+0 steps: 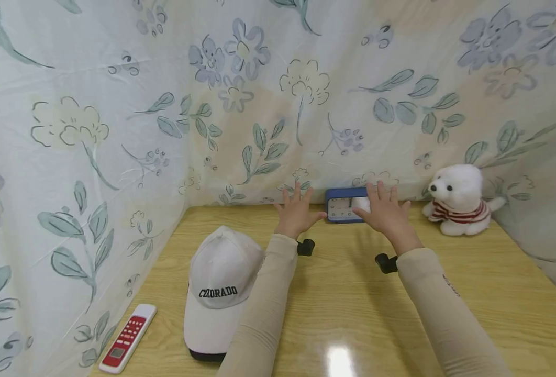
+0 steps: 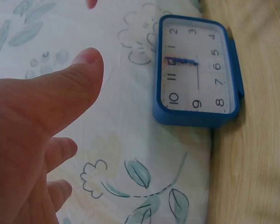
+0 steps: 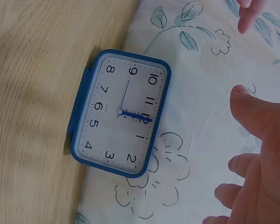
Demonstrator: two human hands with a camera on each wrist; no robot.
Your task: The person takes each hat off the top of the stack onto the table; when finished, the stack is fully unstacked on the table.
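A blue rectangular clock with a white face stands at the back of the wooden table, against the floral cloth. In the head view my left hand is to its left, fingers spread and straight. My right hand is spread out too and covers the clock's right part from this angle. Both wrist views show a gap between the hands and the clock. The right wrist view gives the whole dial of the clock, with my right thumb apart from it. Neither hand holds anything.
A white cap lettered COLORADO lies left of my left forearm. Farther left is a red and white remote control. A white plush dog in a striped shirt sits at the back right. Floral cloth hangs behind the table.
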